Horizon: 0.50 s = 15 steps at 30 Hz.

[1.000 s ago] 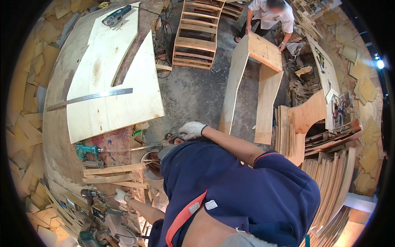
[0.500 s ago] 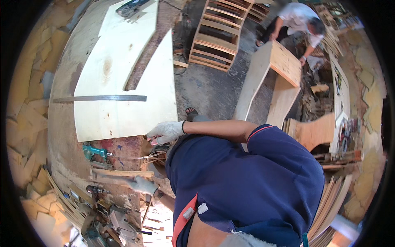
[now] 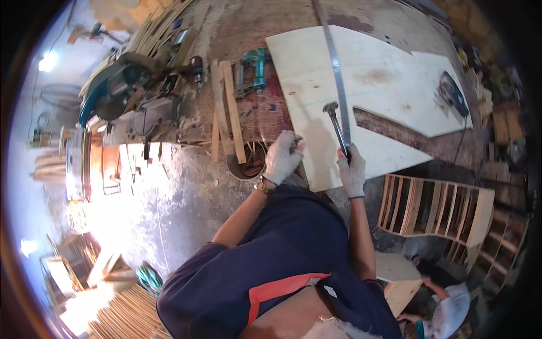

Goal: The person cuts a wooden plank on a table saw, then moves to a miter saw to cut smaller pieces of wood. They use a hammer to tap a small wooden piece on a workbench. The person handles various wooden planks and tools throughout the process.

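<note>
Hammer (image 3: 338,129) over the plywood sheet (image 3: 384,73), head toward the sheet's far side, apparently raised clear of it. Right hand (image 3: 353,172), gloved, at the sheet's near edge: fingers closed round the dark grip. Left hand (image 3: 282,158), gloved, just beside the sheet's left edge: fingers partly curled; cannot tell whether they pinch anything. Handling, by eye: stiff, not fragile, probably head-heavy. Shaft looks like smooth metal, likely slippery to gloved fingers; surest hold is low on the grip. Steel ruler (image 3: 333,53) lies across the sheet; teal nail gun (image 3: 257,70) on the worktop (image 3: 231,28), left of the sheet.
</note>
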Each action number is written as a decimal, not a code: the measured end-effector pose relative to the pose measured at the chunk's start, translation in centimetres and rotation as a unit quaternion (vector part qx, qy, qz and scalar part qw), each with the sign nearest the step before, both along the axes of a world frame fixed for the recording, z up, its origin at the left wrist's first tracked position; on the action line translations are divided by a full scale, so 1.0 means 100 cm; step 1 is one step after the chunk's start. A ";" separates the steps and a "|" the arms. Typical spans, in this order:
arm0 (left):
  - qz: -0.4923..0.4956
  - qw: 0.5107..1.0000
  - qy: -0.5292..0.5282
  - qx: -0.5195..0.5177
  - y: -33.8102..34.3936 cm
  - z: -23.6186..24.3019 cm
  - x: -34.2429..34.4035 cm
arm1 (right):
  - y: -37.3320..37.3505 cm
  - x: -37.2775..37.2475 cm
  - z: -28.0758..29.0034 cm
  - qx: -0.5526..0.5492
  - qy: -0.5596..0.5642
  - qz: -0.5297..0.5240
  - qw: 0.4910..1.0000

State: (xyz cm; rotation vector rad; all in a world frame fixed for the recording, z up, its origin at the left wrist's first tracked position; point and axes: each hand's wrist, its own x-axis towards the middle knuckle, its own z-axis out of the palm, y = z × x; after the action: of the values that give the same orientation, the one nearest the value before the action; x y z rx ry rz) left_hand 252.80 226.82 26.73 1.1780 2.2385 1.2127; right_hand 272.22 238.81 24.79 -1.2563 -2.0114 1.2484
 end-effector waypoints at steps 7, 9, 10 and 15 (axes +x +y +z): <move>0.263 0.941 0.120 -0.175 -0.016 -0.079 -0.163 | -0.003 -0.014 -0.070 -0.035 -0.083 0.033 0.995; 0.331 0.890 0.198 -0.243 -0.025 -0.098 -0.199 | -0.003 -0.017 -0.086 -0.022 -0.085 0.032 0.996; 0.337 0.886 0.183 -0.261 -0.028 -0.105 -0.217 | -0.004 -0.018 -0.091 -0.026 -0.095 0.026 0.995; 0.300 0.872 0.154 -0.355 -0.043 -0.131 -0.260 | 0.001 -0.016 -0.095 -0.074 -0.052 0.015 0.996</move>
State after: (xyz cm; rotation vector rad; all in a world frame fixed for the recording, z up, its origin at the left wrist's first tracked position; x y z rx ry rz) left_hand 226.76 222.53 13.63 0.4003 3.0175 0.2408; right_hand 270.58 238.88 15.27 -1.3909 -2.0477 1.3941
